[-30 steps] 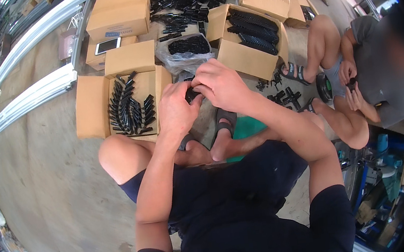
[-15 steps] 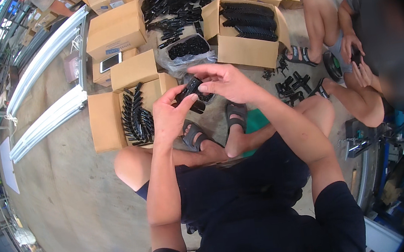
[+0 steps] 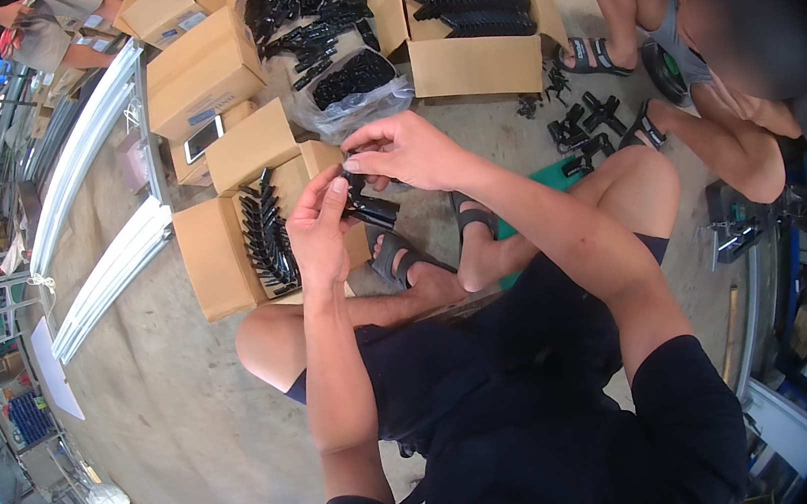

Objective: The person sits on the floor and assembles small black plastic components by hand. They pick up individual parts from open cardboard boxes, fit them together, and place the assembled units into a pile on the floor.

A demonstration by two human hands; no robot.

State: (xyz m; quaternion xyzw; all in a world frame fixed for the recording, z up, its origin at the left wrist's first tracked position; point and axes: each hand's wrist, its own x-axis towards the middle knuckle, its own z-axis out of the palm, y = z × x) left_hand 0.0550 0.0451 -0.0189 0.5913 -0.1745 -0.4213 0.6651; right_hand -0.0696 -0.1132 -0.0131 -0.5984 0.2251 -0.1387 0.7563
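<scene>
A black branched pipe fitting (image 3: 377, 213) is gripped between the thumb and fingers of my left hand (image 3: 319, 234). At its upper end the fingers of my right hand (image 3: 412, 153) are pinched together. Whether a small piece sits in that pinch is hidden by the fingers. Just left of my hands stands an open cardboard box (image 3: 213, 260) with rows of similar black fittings (image 3: 267, 233) inside. Beyond my hands lies a clear plastic bag (image 3: 361, 114) full of small black parts (image 3: 350, 75).
Another open carton (image 3: 473, 79) holds stacked black pieces, beside a heap of black fittings (image 3: 308, 7). Cross-shaped fittings (image 3: 600, 111) lie near a seated co-worker's sandaled foot (image 3: 596, 57). A white tablet (image 3: 204, 138) rests on a box. Long white profiles (image 3: 115, 277) lie at left.
My hands have shifted slightly left, and the fitting has turned so its wide tube points toward the lower right. My right fingers have closed in at its upper end. The view has swung slightly.
</scene>
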